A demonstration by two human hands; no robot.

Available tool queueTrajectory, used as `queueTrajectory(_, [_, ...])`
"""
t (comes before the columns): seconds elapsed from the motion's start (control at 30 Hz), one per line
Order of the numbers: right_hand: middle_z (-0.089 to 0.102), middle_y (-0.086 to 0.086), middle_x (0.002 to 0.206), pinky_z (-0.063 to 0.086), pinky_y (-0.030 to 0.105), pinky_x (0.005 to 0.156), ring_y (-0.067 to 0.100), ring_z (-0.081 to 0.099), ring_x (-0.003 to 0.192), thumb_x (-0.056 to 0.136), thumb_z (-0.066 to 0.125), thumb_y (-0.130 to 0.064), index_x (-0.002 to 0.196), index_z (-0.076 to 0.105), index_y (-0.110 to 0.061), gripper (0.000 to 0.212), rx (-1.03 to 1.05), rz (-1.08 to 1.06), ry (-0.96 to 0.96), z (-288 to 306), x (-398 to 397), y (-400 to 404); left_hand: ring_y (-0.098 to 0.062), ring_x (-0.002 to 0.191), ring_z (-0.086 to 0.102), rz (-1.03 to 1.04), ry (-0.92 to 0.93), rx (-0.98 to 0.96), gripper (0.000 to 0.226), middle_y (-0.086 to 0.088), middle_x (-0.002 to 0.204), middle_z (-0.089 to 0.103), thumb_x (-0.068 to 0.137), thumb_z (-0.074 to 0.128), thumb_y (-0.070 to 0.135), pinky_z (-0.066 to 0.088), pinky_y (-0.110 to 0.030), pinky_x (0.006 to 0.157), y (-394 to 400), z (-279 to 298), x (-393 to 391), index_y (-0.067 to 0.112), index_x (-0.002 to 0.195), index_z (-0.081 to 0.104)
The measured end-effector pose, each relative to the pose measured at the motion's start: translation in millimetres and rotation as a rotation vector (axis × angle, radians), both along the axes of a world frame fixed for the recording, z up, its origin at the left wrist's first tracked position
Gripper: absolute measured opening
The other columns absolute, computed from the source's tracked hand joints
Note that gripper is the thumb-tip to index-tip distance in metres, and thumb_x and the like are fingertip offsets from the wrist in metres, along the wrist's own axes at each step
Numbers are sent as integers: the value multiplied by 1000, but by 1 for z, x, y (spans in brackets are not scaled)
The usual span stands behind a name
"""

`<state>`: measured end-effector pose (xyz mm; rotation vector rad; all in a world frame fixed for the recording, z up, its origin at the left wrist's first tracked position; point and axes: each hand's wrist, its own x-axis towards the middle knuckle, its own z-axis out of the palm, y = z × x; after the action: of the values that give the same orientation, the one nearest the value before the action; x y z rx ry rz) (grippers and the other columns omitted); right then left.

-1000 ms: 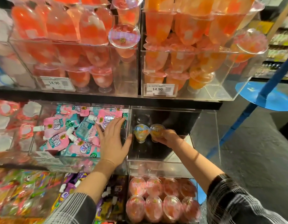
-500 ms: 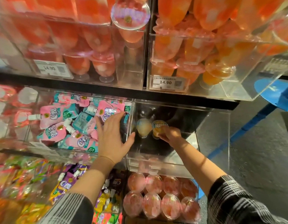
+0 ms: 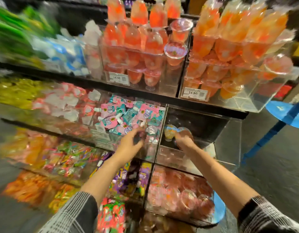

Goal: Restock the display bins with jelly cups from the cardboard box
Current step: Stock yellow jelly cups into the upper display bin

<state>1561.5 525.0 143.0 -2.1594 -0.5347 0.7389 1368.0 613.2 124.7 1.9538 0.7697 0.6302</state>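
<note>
Two small yellow-orange jelly cups stand side by side inside a clear acrylic bin (image 3: 229, 163) on the middle shelf, which holds nothing else. My right hand (image 3: 184, 142) reaches into this bin, its fingers curled on the right jelly cup (image 3: 184, 132). The left jelly cup (image 3: 168, 134) sits just beside my fingertips. My left hand (image 3: 132, 140) is blurred in front of the neighbouring bin of pink pouches (image 3: 126, 118), fingers loosely spread and holding nothing. The cardboard box is out of view.
Tall orange and red jelly goblets (image 3: 229, 47) fill the clear bins on the top shelf, which has price tags (image 3: 194, 93). A bin of pink jelly cups (image 3: 177, 192) sits below. Colourful candy bags fill the shelves to the left. A blue stand (image 3: 283, 113) is on the right.
My left hand has lifted off the bin divider and moved back. My view has pulled back and swung left, blurring the shelves. My right hand stays at the two cups.
</note>
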Motion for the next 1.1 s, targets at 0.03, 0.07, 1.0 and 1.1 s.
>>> queueTrajectory(0.03, [60,21,117,47,27,79,34,56,106,98,43,-16,82,58,-15,22,-6,67,-69,13,-24,0,-9,93,60,-16,41,-10,35,5,104,61,89,59,1,43,-9,86,0,4,-25,20,119,55])
queueTrajectory(0.07, [59,23,119,46,24,76,35,56,110,98,41,-14,71,50,-18,28,-18,134,-123,25,-49,1,-11,94,60,-44,107,4,32,5,102,63,90,60,4,45,-14,89,1,8,-51,23,116,56])
queueTrajectory(1.0, [67,6,94,49,33,80,29,65,94,91,57,-25,106,65,-20,18,355,2061,-559,35,-985,-93,-11,103,56,1066,573,-263,31,-1,119,62,95,56,21,39,-12,75,-345,24,-905,14,126,55])
queueTrajectory(1.1, [58,0,80,52,33,78,28,66,90,89,60,-22,96,64,-25,8,348,2186,-489,21,-1059,-103,-7,100,55,1177,470,-349,30,6,111,58,96,55,21,42,-9,74,-373,8,-962,16,125,55])
